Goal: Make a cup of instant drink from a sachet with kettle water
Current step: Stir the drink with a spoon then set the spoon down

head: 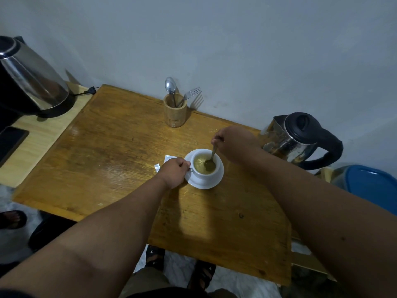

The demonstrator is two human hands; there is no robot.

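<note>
A white cup stands on a white saucer on the wooden table. It holds a yellowish-green drink with foam. My left hand grips the cup's handle. My right hand pinches the stem of a spoon whose bowl is dipped in the drink. An opened white sachet lies just left of the saucer, partly hidden behind my left hand. A steel kettle with a black handle stands at the table's right edge.
A wooden holder with a spoon and a fork stands by the wall. A second steel kettle and a dark phone sit on a lighter side table at left. A blue-lidded container is at right. Sandalled feet show below the table.
</note>
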